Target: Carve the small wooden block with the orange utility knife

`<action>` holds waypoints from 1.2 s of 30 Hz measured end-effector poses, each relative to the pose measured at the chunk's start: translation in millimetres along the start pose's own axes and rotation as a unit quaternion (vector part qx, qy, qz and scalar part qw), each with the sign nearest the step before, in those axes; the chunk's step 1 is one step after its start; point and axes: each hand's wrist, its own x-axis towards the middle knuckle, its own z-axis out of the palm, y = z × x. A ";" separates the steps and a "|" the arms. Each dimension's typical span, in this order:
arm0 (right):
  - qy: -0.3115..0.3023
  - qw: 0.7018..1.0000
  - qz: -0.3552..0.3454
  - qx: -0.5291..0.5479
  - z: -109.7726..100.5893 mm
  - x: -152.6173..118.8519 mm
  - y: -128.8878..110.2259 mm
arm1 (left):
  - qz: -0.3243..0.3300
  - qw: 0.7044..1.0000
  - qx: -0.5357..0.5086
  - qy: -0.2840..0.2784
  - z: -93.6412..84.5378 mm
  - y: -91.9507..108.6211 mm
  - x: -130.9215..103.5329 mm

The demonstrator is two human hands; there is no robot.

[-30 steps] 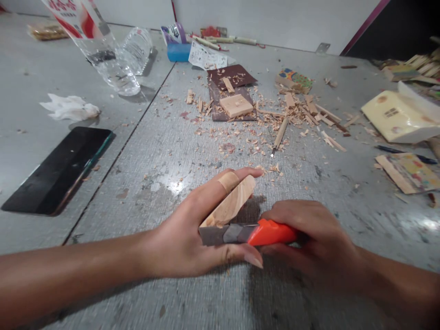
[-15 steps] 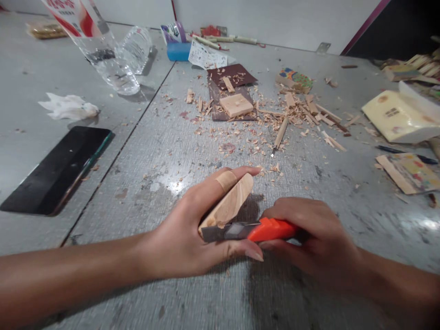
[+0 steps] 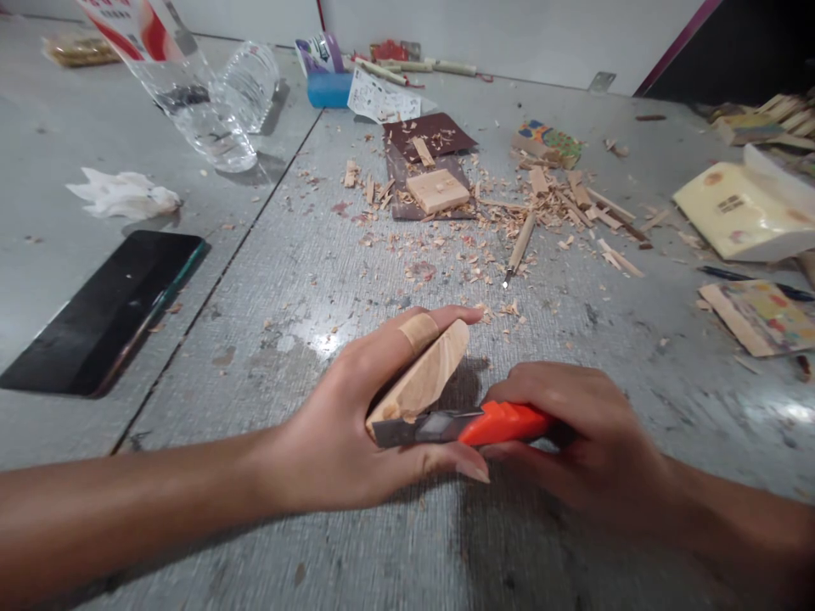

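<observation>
My left hand is closed around a small wooden block with a slanted, carved face. A bandage wraps one finger of that hand. My right hand grips a utility knife by its orange handle. The knife's dark blade lies across the near end of the block, touching the wood. My left thumb stretches along below the blade, its tip close to the knife handle. The lower part of the block is hidden in my left palm.
Behind my hands lie sandpaper, a square wood piece, scattered shavings and a carving tool. On the left are a phone, a crumpled tissue and a plastic bottle. A tissue pack and a patterned block lie at right.
Both hands, the block and the knife hold nearly the same pose. The whole view has shifted very slightly; no object on the table has visibly moved.
</observation>
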 end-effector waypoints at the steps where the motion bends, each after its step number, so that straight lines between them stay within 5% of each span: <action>1: 0.000 1.000 0.000 0.002 0.0 -0.2 0.1 | 0.000 1.000 -0.003 0.002 -0.1 0.1 0.0; 36: -0.039 0.998 0.019 0.049 -3.2 3.1 -1.5 | 0.016 0.999 0.028 -0.041 -4.6 3.4 4.0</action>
